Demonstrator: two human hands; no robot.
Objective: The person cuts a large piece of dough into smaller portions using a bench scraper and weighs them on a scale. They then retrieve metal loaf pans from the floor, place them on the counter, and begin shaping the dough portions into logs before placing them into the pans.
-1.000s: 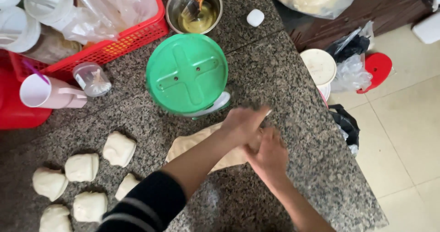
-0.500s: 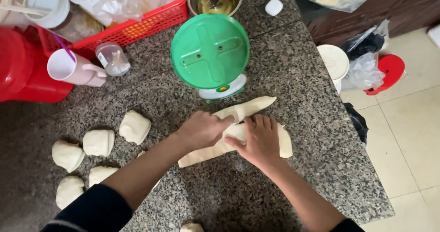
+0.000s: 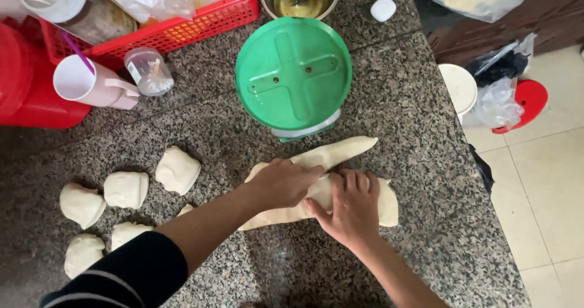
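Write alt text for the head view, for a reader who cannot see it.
Seen from above, a left hand and right hand press on a long flattened strip of dough on a speckled granite counter. Dough balls lie to the left; a round green lid and red basket sit behind.

- Speckled grey granite counter point(image 3: 420, 119) carries everything.
- Flattened pale dough strip point(image 3: 340, 153) lies mid-counter.
- Round green plastic lid point(image 3: 293, 74) sits just behind it.
- Six pale dough lumps point(image 3: 126, 189) cluster at the left.
- Red plastic mesh basket point(image 3: 182, 28) stands at the back.
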